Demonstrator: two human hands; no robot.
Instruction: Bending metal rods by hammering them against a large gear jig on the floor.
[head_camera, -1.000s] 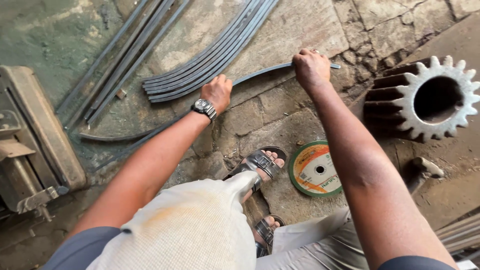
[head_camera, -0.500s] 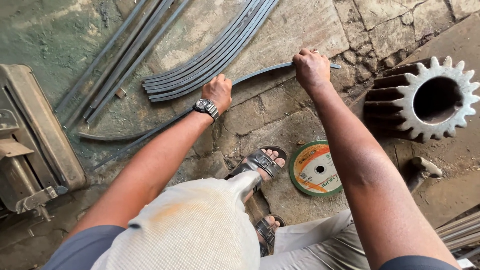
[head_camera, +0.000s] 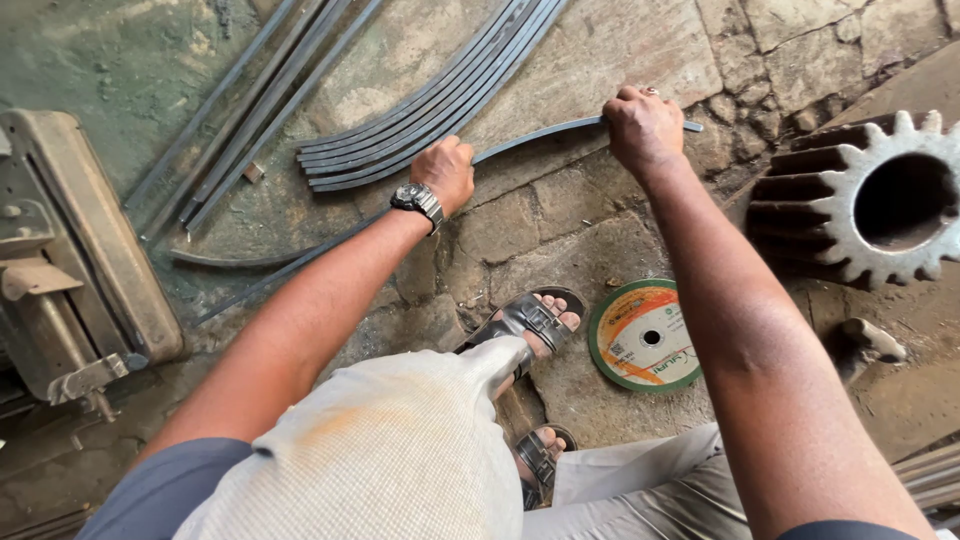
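Risk of slippage: left hand (head_camera: 447, 172) and right hand (head_camera: 641, 128) clenched on curved steel strip (head_camera: 540, 132); springback toward sandalled foot (head_camera: 525, 322) likely.

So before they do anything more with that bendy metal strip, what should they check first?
1. Left hand gripping the curved steel strip: ok.
2. Right hand gripping the strip near its far end: ok.
3. Hands protected: not ok, both bare.
4. Feet protected: not ok, open sandals show bare toes.
5. Cutting disc away from the strip: ok, lying flat beside the foot.
6. Strip's far end free of the toothed gear: ok.
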